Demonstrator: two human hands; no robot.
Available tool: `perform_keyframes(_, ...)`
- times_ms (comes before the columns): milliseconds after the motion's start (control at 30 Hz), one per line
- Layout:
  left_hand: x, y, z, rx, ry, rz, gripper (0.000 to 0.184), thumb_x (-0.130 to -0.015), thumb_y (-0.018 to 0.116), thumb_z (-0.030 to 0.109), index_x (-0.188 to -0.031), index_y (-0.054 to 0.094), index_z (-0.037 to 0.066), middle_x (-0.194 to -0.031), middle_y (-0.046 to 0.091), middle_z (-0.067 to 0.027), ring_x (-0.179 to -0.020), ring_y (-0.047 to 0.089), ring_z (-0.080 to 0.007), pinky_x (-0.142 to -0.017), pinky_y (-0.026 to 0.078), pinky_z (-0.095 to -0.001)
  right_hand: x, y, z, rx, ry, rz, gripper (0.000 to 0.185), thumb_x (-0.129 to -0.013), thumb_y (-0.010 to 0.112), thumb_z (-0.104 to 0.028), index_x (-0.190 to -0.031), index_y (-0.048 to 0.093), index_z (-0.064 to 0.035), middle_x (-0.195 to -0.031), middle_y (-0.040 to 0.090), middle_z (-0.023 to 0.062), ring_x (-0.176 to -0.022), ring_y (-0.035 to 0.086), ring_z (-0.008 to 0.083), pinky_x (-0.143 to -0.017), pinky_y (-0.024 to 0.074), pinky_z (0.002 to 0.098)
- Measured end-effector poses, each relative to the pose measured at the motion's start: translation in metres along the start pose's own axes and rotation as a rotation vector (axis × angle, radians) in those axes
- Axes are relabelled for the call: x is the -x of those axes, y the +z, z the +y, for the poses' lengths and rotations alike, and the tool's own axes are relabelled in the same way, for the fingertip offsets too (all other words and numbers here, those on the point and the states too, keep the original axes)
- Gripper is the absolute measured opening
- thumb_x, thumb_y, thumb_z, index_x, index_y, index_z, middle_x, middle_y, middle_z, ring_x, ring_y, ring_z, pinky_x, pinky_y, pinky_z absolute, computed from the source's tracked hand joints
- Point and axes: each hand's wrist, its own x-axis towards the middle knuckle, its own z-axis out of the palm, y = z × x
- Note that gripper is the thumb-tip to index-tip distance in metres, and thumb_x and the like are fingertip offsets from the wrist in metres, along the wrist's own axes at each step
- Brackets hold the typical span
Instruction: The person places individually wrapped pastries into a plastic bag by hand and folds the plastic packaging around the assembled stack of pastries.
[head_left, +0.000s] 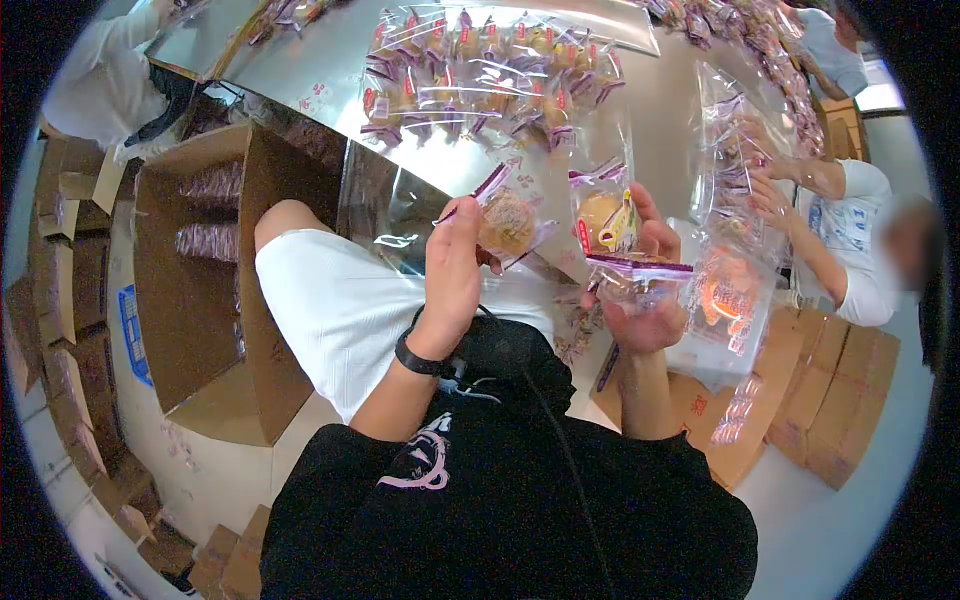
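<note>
My left hand (455,262) is closed on a wrapped pastry (507,224), a round golden cake in clear film with purple crimped ends. Two more packs are in my right hand (645,318): one wrapped pastry (606,222) stands upright with a yellow and red print, and another wrapped pastry (640,282) lies lower across the fingers, its purple end toward the first. Just beyond my hands, a large clear bag (490,75) holds rows of similar wrapped pastries on the metal table (290,75).
An open cardboard box (205,370) with stacked packs inside stands at my left. At the right, a co-worker's hands (775,190) touch a clear bag of pastries. Printed plastic bags (728,300) lie near my right hand, beside cardboard boxes (835,400). Another person (105,85) is at the upper left.
</note>
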Motion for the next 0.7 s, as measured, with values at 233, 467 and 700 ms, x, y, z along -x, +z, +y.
perform_keyframes(233, -0.001, -0.006, -0.008, 0.208, 0.213, -0.113, 0.047, -0.098, 0.056, 0.046, -0.122, 0.062, 0.006, -0.112, 0.065, -0.0095, -0.100, 0.063, -0.0194, -0.081, 0.052, -0.0318, 0.011, -0.016, 0.006, -0.057, 0.087, 0.085, 0.090, -0.074, 0.084, -0.030, -0.148, 0.042, -0.0028, -0.155, 0.043, 0.0252, -0.133, 0.055, 0.0458, -0.087, 0.0645, 0.0534)
perform_keyframes(467, 0.001, -0.014, -0.003, 0.471, 0.224, -0.403, 0.052, -0.091, 0.071, 0.038, -0.124, 0.053, 0.002, -0.120, 0.061, -0.0173, -0.112, 0.064, -0.0258, -0.099, 0.053, -0.0394, 0.004, -0.008, 0.012, -0.001, 0.346, -0.026, 0.093, -0.071, 0.084, -0.032, -0.146, 0.045, 0.0068, -0.147, 0.053, 0.0211, -0.134, 0.057, 0.0332, -0.116, 0.0446, 0.0471)
perform_keyframes(700, 0.000, -0.017, -0.002, 0.359, 0.076, -0.304, 0.073, -0.104, 0.043, 0.065, -0.134, 0.053, -0.001, -0.143, 0.055, -0.0189, -0.128, 0.058, -0.0249, -0.112, 0.045, -0.0413, 0.000, 0.024, 0.018, 0.363, 0.277, -0.090, 0.083, -0.075, 0.085, -0.039, -0.142, 0.059, 0.0026, -0.156, 0.046, 0.0182, -0.146, 0.044, 0.0286, -0.122, 0.0318, 0.0419)
